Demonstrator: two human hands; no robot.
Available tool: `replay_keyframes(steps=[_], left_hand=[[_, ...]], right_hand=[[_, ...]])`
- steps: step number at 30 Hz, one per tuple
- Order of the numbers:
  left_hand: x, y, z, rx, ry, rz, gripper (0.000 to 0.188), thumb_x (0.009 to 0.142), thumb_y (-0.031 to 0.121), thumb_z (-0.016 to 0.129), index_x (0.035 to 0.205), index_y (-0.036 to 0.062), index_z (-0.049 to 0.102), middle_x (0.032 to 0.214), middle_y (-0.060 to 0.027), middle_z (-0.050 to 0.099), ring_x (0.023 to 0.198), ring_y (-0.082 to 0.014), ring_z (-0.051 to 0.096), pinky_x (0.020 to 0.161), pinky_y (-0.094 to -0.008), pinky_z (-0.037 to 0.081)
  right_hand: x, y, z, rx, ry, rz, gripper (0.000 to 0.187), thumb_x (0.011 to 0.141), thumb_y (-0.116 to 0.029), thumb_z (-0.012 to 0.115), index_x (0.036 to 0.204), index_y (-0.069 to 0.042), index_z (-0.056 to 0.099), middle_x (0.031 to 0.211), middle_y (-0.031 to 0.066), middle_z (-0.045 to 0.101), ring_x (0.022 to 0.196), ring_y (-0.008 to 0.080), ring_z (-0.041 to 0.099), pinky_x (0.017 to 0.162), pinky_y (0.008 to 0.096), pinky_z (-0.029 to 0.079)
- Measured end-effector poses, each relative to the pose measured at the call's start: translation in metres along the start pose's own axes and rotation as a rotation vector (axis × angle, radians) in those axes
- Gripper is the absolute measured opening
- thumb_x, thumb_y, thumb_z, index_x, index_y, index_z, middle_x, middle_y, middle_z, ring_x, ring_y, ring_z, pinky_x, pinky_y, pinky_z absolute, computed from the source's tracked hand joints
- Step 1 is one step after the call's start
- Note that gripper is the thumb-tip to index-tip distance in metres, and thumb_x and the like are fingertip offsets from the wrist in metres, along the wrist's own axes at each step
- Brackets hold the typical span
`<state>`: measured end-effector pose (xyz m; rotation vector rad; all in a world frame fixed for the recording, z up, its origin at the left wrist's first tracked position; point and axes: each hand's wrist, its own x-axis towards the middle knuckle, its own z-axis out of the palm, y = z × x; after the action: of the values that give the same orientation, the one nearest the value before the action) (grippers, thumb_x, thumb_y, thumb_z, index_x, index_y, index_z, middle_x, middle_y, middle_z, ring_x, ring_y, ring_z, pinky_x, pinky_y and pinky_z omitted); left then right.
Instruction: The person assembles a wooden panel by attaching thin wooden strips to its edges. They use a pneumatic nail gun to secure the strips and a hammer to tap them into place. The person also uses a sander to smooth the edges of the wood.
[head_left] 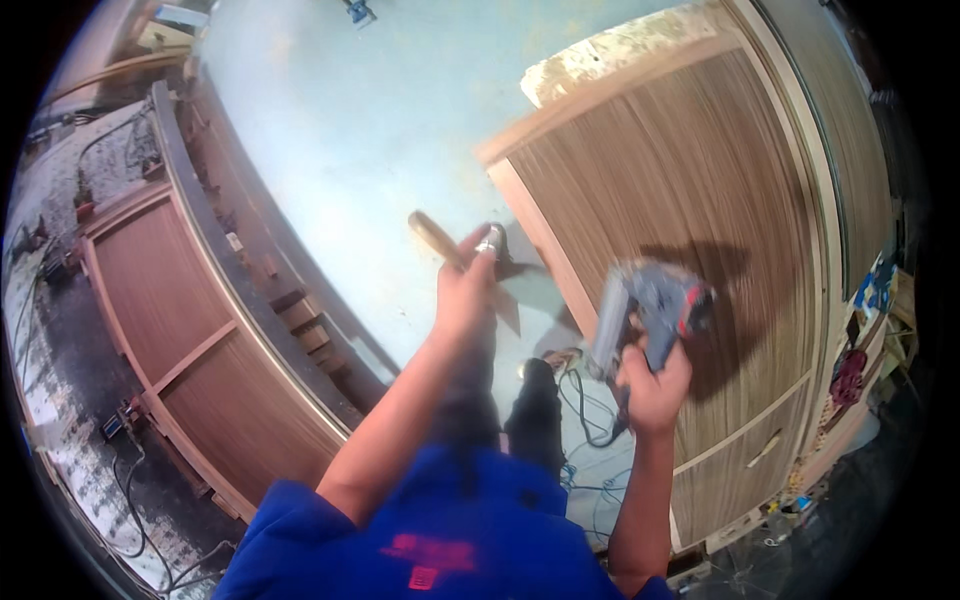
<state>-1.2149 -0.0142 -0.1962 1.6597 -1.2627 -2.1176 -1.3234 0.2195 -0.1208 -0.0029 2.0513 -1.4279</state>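
Note:
My left hand (465, 292) is closed around a short strip of light wood (433, 236). One end sticks out above the fist and what looks like its pointed end shows below. My right hand (655, 388) grips the handle of a grey and red nail gun (648, 305), slightly blurred, held over the near-left part of a wood-grain panel (670, 190). A pale wooden edging strip (545, 245) runs along the panel's left side. The nail gun casts a shadow on the panel. Whether its nose touches the edging I cannot tell.
Thin hoses or cords (595, 420) trail on the pale floor (330, 130) by my feet. At the left, a framed wood-grain panel (165, 285) lies on a bench with a long raised edge. Scraps and a colourful bag (875, 285) are at the far right.

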Motion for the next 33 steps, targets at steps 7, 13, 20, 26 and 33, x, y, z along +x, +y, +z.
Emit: replay_keyframes(steps=[7,13,20,26,33], left_hand=[[0.059,0.033,0.0,-0.148,-0.258,0.003,0.081,0.101,0.019,0.059,0.171,0.0084,0.021,0.088,0.0021,0.057,0.079,-0.0093,0.053,0.076,-0.0261,0.047],[0.053,0.05,0.002,-0.26,-0.26,-0.094,0.075,0.105,0.019,0.053,0.171,0.0068,0.021,0.084,0.0037,0.053,0.08,-0.0083,0.05,0.077,-0.0254,0.045],[0.059,0.042,-0.005,-0.315,-0.301,-0.096,0.072,0.106,0.021,0.051,0.17,0.0063,0.023,0.082,0.0025,0.052,0.079,-0.0092,0.051,0.079,-0.0264,0.047],[0.063,0.039,-0.01,-0.322,-0.312,-0.089,0.07,0.106,0.022,0.05,0.17,0.0063,0.026,0.081,0.0025,0.051,0.079,-0.0093,0.05,0.081,-0.0258,0.047],[0.064,0.04,-0.013,-0.354,-0.311,-0.101,0.067,0.106,0.024,0.051,0.168,0.0066,0.031,0.081,0.0027,0.051,0.077,-0.0075,0.049,0.075,-0.0237,0.044]], right_hand=[[0.111,-0.064,0.104,-0.2,-0.14,-0.054,0.023,0.093,0.003,0.064,0.116,0.002,0.068,0.077,-0.0005,0.06,0.062,0.0068,0.056,0.059,0.0263,0.047],[0.133,-0.073,0.131,-0.211,-0.188,0.018,0.029,0.091,0.001,0.065,0.12,0.001,0.069,0.074,-0.0022,0.061,0.062,0.0055,0.054,0.06,0.0258,0.046],[0.129,-0.075,0.138,-0.202,-0.136,0.087,0.028,0.092,0.002,0.064,0.119,-0.001,0.069,0.071,-0.0037,0.056,0.061,0.0048,0.053,0.058,0.0251,0.045],[0.129,-0.071,0.139,-0.169,-0.145,0.051,0.026,0.092,0.004,0.064,0.118,0.0,0.068,0.075,-0.0027,0.057,0.063,0.0051,0.055,0.057,0.0244,0.045],[0.13,-0.076,0.139,-0.169,-0.129,0.064,0.028,0.092,0.006,0.062,0.119,0.001,0.067,0.078,-0.0023,0.056,0.063,0.0054,0.056,0.057,0.0242,0.045]])
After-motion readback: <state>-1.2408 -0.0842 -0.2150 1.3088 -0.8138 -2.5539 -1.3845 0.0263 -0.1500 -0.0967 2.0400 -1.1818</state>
